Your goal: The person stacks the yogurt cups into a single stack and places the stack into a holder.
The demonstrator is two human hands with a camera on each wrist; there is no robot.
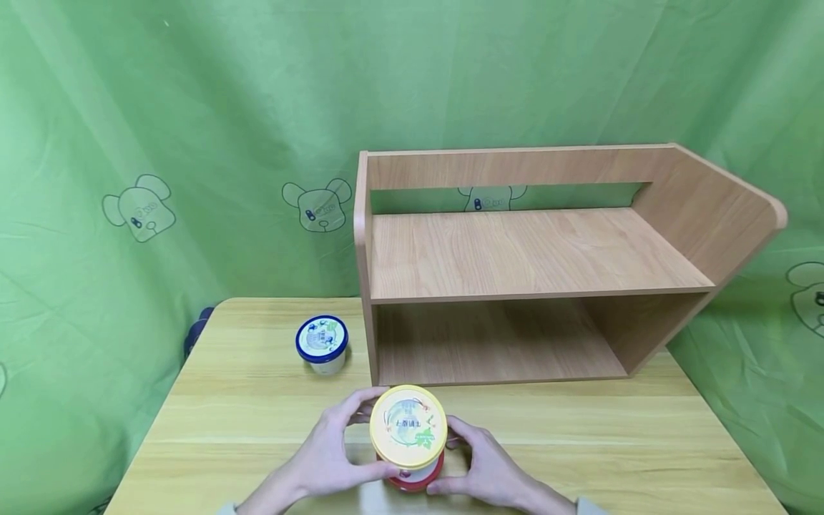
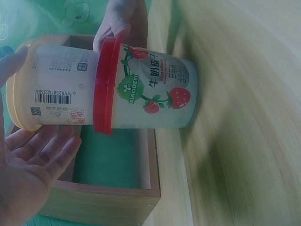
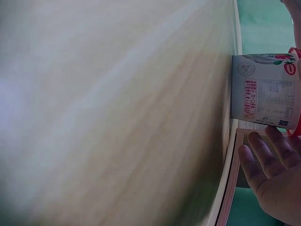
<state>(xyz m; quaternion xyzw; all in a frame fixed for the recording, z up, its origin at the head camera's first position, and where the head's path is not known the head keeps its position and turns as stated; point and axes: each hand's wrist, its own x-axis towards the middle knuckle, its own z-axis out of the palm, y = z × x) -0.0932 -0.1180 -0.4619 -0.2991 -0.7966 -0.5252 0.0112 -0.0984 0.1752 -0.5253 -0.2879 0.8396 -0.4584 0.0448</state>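
Observation:
Two paper pudding cups stand stacked near the table's front edge. On top is the yellow-lidded cup (image 1: 409,427), its barcode side facing the left wrist camera. Beneath it, the strawberry cup (image 2: 155,89) with a red lid (image 2: 104,84) rests upright on the table. My left hand (image 1: 331,447) grips the yellow-lidded cup around its lid, thumb on the near side and fingers spread on the far side. From the right, my right hand (image 1: 486,465) holds the strawberry cup near its red lid, fingers along its side in the right wrist view.
A blue-lidded cup (image 1: 323,340) stands at the back left of the table (image 1: 244,400). Beside it, a two-level wooden shelf (image 1: 534,250) takes up the back right. Green curtain (image 1: 212,107) hangs behind everything.

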